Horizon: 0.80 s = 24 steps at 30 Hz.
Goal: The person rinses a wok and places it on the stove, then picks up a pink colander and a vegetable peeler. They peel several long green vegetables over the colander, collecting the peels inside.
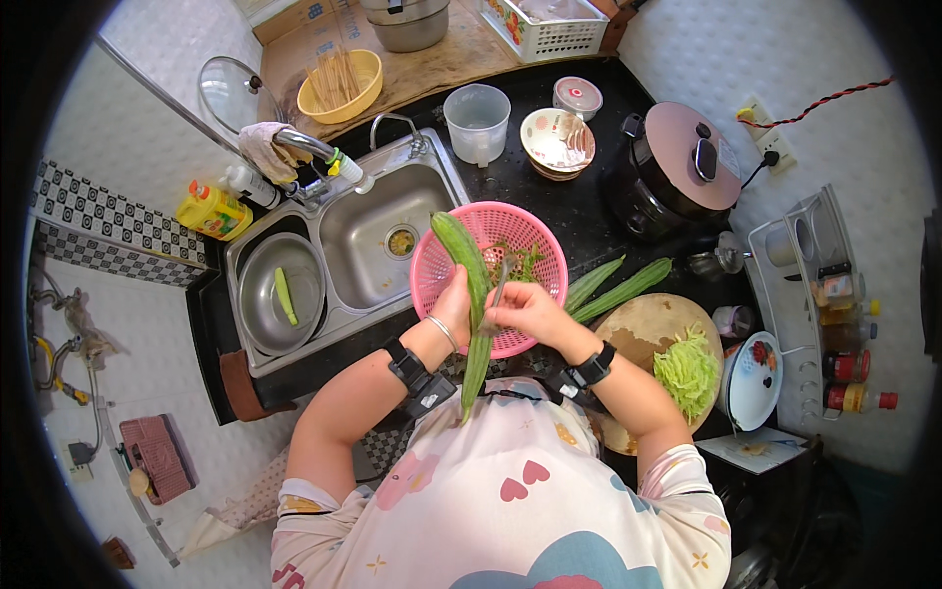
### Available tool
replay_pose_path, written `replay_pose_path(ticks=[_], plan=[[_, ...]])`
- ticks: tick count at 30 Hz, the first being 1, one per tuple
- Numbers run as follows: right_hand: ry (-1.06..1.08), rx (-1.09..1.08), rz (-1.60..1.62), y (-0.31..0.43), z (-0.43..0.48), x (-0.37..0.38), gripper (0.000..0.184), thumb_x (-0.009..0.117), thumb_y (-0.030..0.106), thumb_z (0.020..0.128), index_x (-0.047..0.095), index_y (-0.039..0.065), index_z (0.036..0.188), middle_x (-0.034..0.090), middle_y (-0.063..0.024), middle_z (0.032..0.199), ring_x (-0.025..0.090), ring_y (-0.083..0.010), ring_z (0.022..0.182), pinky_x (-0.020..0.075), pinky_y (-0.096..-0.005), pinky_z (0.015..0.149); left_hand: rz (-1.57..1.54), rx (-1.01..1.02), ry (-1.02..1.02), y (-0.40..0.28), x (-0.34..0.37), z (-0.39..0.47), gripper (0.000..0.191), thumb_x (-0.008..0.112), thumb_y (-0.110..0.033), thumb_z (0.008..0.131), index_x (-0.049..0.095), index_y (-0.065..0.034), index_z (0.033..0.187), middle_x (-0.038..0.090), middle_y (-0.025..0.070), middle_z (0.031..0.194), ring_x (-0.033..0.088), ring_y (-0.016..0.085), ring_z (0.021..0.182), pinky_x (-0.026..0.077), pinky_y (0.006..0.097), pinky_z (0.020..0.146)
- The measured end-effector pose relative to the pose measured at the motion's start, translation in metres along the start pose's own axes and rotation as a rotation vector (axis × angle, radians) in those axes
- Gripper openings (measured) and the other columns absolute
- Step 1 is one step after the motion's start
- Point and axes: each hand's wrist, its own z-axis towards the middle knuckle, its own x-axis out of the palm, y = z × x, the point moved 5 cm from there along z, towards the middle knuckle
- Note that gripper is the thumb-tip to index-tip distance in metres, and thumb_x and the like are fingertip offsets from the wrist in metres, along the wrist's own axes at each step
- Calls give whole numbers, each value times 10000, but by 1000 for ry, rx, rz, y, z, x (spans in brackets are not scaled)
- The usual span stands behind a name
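Note:
A long green ridged gourd (462, 239), probably a luffa, is gripped around its middle by my left hand (450, 308). It slants over a pink plastic colander (541, 221), its lower end reaching toward my shirt. My right hand (531, 313) pinches a metal utensil (503, 276), perhaps a spoon, whose lower end is against or very near the gourd's side; the fingers partly hide it. Green peelings (524, 259) lie inside the colander. Just right of the colander, two more ridged gourds (627, 290) rest on the black counter.
A double steel sink (349, 228) is at left, with a metal basin (257, 294) holding a pale green piece. At right, shredded greens (688, 372) cover part of a round wooden board (625, 324). Behind stand a plastic jug (477, 121), a bowl (557, 140) and an electric cooker (677, 169).

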Motion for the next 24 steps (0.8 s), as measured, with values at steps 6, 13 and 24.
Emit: replay_pose_path(ticks=[6, 13, 24], plan=[[-64, -70, -211, 1, -1, 5, 93, 662, 62, 843, 633, 15, 918, 550, 58, 664, 509, -23, 604, 426, -188, 542, 19, 7, 38, 6, 4, -4, 634, 150, -587, 969, 551, -115, 1104, 620, 87, 961, 613, 223, 849, 511, 396, 755], [-136, -164, -200, 19, 30, -25, 138, 643, 74, 856, 648, 7, 977, 595, 50, 732, 529, -19, 640, 441, -190, 577, 183, -110, 74, 19, 7, -23, 652, 170, -658, 932, 570, -142, 946, 579, 59, 747, 547, 188, 620, 451, 327, 514], [-130, -81, -232, 30, 77, -71, 143, 660, 125, 859, 654, 28, 964, 648, 23, 833, 559, -33, 709, 445, -197, 629, 468, -31, 94, 45, -8, -38, 562, 209, -598, 963, 516, -129, 998, 545, 45, 716, 520, 159, 579, 447, 297, 534]])
